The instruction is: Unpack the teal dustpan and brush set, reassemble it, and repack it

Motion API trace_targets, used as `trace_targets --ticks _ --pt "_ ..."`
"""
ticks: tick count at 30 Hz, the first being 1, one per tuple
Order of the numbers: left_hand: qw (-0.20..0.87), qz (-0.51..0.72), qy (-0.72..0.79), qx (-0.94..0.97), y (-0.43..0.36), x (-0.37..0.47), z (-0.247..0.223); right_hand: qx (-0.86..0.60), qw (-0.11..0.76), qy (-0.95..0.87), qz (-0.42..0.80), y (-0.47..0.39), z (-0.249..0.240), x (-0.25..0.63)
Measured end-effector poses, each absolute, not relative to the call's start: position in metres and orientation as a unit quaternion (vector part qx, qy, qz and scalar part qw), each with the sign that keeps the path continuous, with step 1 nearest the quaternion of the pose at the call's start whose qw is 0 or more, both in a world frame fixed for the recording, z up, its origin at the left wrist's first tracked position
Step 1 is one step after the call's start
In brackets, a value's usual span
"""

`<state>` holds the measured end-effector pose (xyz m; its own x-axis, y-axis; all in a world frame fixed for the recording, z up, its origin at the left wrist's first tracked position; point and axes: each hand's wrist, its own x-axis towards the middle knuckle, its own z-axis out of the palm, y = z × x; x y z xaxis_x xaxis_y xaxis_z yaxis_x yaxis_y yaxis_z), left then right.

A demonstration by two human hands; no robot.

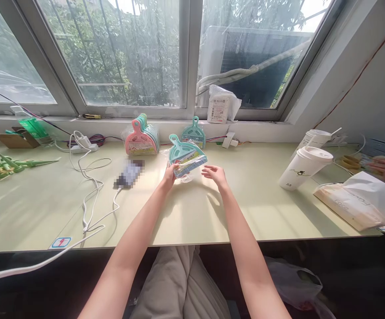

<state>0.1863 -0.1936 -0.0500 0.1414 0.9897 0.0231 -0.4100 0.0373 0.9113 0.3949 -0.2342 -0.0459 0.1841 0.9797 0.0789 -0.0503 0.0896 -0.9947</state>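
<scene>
Teal plastic dustpan set in clear wrap (186, 158) is being gripped by left hand (170, 175) fingers above pale counter (186, 212); right hand (215, 174) is being held open beside it.

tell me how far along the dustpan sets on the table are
Possibly done: one teal dustpan set stands apart by the window ledge. In hand: the left hand grips a teal set in clear wrap, while the right hand hovers open beside it, touching nothing. Left: a stack of pink and teal sets waits behind.
</scene>
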Motion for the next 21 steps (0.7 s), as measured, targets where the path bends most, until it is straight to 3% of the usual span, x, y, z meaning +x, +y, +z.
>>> trace_targets --ticks 3,5,14,21 --pt "0.652 0.545 0.371 0.375 -0.19 0.175 -0.049 -0.493 0.629 -0.54 0.265 -0.237 -0.041 0.393" --pt "0.665 0.524 0.381 0.371 -0.19 0.173 -0.05 -0.473 0.634 -0.573 0.216 -0.237 -0.04 0.391" --pt "0.689 0.432 0.35 0.465 -0.196 0.171 -0.053 -0.43 0.644 -0.538 0.333 -0.233 -0.051 0.395" --pt "0.679 0.38 0.308 0.547 -0.206 0.173 -0.047 -0.491 0.685 -0.461 0.279 -0.22 -0.075 0.393"
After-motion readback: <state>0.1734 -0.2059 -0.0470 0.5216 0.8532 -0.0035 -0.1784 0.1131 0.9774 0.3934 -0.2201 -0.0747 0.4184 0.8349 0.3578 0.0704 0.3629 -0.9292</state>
